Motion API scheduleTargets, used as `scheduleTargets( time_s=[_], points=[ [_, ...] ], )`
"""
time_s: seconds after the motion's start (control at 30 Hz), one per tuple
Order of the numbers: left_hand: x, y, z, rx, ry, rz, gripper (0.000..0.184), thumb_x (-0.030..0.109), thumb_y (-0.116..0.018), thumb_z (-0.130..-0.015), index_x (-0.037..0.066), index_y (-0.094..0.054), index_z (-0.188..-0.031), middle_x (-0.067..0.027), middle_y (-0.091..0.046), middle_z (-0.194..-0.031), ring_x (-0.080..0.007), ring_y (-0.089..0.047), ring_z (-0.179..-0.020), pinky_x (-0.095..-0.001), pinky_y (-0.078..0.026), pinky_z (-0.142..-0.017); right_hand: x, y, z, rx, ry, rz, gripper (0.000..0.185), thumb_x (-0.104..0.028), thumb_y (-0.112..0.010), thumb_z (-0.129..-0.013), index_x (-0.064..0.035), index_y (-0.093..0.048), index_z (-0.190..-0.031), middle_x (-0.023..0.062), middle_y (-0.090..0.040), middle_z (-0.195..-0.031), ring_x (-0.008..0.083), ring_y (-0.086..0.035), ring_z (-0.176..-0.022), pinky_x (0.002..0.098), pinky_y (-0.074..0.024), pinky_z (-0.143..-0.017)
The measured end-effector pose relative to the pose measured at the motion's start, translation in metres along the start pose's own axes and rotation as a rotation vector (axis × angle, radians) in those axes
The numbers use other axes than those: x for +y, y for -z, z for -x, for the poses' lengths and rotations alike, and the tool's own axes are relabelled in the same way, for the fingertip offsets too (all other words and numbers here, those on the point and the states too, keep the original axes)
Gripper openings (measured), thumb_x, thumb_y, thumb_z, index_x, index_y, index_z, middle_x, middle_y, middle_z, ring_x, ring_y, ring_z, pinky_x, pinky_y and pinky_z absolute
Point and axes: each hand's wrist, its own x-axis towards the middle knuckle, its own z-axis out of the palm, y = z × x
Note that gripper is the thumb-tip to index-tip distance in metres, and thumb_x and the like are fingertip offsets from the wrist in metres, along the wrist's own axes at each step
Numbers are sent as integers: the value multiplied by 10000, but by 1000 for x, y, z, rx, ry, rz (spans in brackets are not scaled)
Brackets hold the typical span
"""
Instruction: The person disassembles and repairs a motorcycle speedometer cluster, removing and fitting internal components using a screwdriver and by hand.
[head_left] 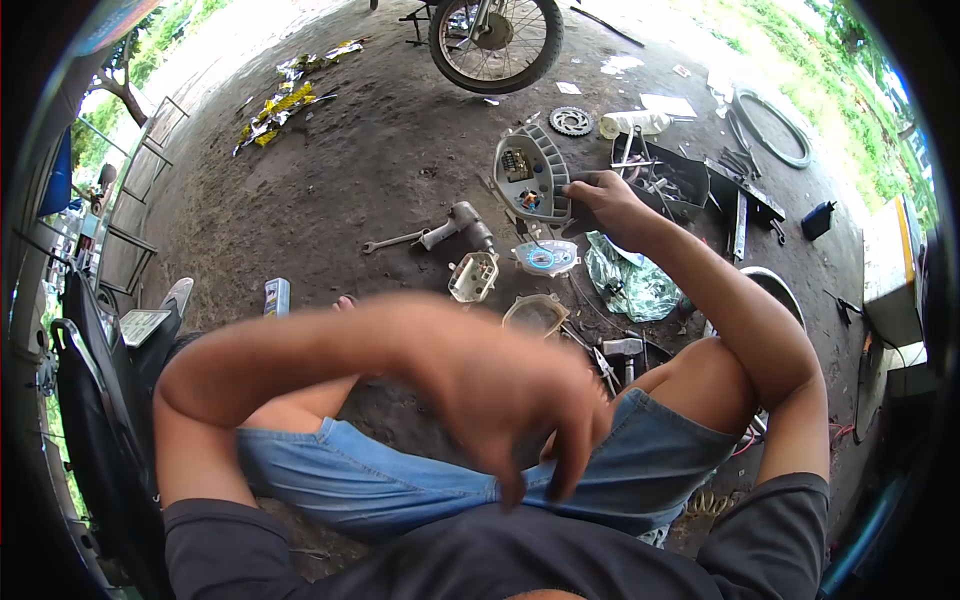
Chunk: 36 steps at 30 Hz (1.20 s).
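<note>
My right hand (615, 207) is stretched forward, its fingers closed on the right edge of a grey plastic housing (541, 190) with small electronic parts inside. My left hand (525, 405) hangs over my lap, blurred by motion. Its fingers point down and look apart, and I see nothing between them. Just below the housing lies a blue-faced gauge (549, 258). Beside the gauge is a cream plastic case (473, 277), and nearer to me an open frame-like cover (536, 315). A green plastic bag (632, 280) rests to the right of the gauge.
An impact wrench (455, 228) and a spanner (392, 243) lie left of the housing. A hammer (623, 348) and pliers (604, 368) are near my right knee. Behind are a sprocket (571, 121), a black tool tray (690, 180) and a motorcycle wheel (545, 65).
</note>
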Motion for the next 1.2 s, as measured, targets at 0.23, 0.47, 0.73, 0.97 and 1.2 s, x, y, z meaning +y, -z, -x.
scheduleTargets(
  time_s=[0.23,0.47,0.73,0.97,1.2],
  points=[
    [11,-107,-3,259,-208,340,345,37,-831,-758,141,-836,-1087,-78,-621,-1006,-274,-605,-925,-421,-504,-711,-2,-7,12,-22,-15,66,271,-177,-638,-1060,80,-709,-1111,133,-771,-964,220,-763,-773,390,-678,-726],
    [19,-121,2,687,-228,-105,265,147,-825,-889,40,-753,-1120,-102,-596,-1002,-303,-626,-924,-430,-519,-789,5,-8,10,-45,-69,116,284,-180,-642,-1055,83,-712,-1135,134,-781,-965,207,-767,-771,356,-657,-685],
    [26,-119,-1,1254,-370,240,281,268,-730,-952,1,-679,-1024,-126,-550,-1107,-179,-539,-947,-294,-441,-791,0,-28,18,25,-74,225,271,-263,-682,-1029,-11,-673,-930,43,-639,-801,171,-646,-678,350,-568,-653],
    [35,-113,-34,957,-577,716,200,263,-805,-942,73,-744,-947,0,-600,-965,-124,-577,-907,-258,-410,-827,11,-19,2,-182,-43,176,314,-278,-652,-1047,22,-681,-1136,100,-771,-953,200,-759,-782,365,-651,-698],
    [47,-113,-24,860,-535,1003,275,262,-805,-968,43,-738,-1120,-65,-665,-1077,-187,-603,-999,-347,-497,-870,11,-21,3,-139,-88,194,305,-243,-660,-1049,57,-699,-1094,98,-762,-957,189,-754,-806,377,-649,-744]
  ],
)
